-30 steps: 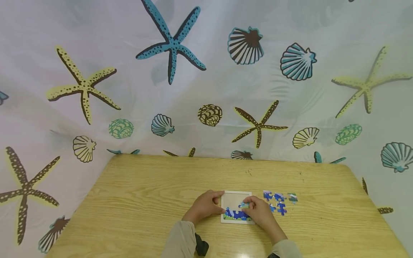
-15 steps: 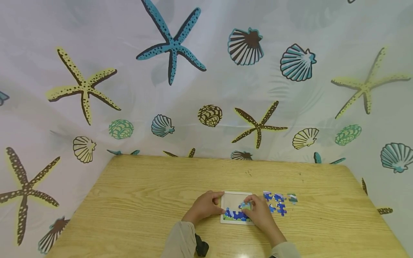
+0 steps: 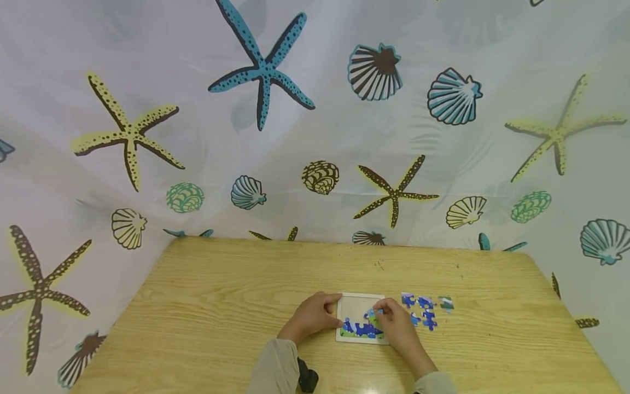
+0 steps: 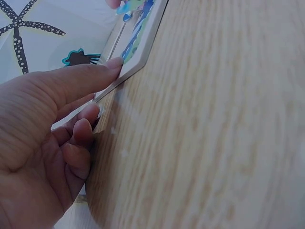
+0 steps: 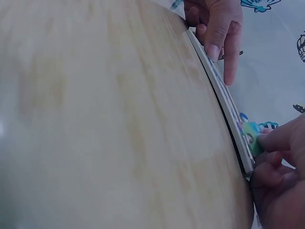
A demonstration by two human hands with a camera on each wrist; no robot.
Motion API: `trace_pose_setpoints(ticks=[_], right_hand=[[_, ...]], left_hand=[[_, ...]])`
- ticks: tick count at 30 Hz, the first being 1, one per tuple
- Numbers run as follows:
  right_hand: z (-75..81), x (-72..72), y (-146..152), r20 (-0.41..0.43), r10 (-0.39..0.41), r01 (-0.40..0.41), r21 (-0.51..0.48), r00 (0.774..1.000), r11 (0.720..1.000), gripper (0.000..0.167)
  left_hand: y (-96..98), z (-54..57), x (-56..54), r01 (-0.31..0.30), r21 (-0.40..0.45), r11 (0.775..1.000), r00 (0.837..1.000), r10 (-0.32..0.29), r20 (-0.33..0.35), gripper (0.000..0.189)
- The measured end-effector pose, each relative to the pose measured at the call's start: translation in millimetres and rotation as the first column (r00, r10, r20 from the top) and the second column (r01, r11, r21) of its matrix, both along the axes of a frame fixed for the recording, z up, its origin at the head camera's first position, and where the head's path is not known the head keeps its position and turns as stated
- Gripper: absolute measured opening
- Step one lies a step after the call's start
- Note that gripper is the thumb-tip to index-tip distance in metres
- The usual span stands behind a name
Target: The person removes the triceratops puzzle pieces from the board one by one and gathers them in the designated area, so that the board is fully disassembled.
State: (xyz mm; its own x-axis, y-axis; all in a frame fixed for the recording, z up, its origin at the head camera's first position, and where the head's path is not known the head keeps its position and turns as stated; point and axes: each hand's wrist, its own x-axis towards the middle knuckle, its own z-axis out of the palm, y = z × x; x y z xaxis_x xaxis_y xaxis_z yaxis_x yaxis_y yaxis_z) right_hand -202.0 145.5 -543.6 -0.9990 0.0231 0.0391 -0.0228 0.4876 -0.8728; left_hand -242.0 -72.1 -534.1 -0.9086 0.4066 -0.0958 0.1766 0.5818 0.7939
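Your right hand (image 3: 395, 322) pinches a green and light-blue puzzle piece (image 5: 250, 132) between thumb and fingers, at the right side of the puzzle tray (image 3: 353, 305), low and just right of center in the head view. Your left hand (image 3: 311, 316) is at the tray's left edge, thumb and index finger spread wide and touching the rim; the left wrist view has its other fingers curled beside that edge. Inside the tray, blue and green joined pieces (image 3: 364, 329) line the bottom, with bare board above them. Just right of your right hand lie loose pieces (image 3: 426, 312), mostly blue, with a greenish one (image 3: 445, 303) at their right end. Everything sits on the wood-grain table (image 3: 236, 295). Light sleeves (image 3: 275, 366) enter from the bottom of the frame, and a white cloth (image 3: 315, 126) printed with starfish and shells fills the top.
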Motion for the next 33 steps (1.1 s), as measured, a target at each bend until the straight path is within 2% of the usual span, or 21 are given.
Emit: trace_pose_setpoints(ticks=[4,8,15,24,33], right_hand=[[1.9,0.2,5.3,0.022,-0.040,0.042,-0.057,0.999,0.998,0.009],[7.9,1.0,18.6,0.037,-0.084,0.086,-0.063,0.996,0.994,0.011],[15.7,6.4,57.7,0.057,-0.125,0.127,-0.027,0.991,0.992,0.017],[16.0,11.7,105.4,0.093,-0.220,0.216,0.046,0.971,0.975,0.023],[13.2,19.7,137.9,0.134,-0.243,0.230,0.103,0.961,0.968,0.024]], left_hand=[[0.0,-0.4,0.5,0.001,0.003,1.000,1.000,-0.001,-0.005,0.066],[1.3,-0.1,0.6,-0.002,0.007,1.000,1.000,0.002,-0.002,0.066],[1.5,-0.9,-0.4,-0.010,-0.002,1.000,1.000,0.010,-0.003,0.065],[0.7,-4.1,-1.9,-0.029,-0.011,1.000,0.999,0.029,0.014,0.065],[2.1,-4.1,-2.0,-0.021,0.003,1.000,0.999,0.021,0.025,0.066]])
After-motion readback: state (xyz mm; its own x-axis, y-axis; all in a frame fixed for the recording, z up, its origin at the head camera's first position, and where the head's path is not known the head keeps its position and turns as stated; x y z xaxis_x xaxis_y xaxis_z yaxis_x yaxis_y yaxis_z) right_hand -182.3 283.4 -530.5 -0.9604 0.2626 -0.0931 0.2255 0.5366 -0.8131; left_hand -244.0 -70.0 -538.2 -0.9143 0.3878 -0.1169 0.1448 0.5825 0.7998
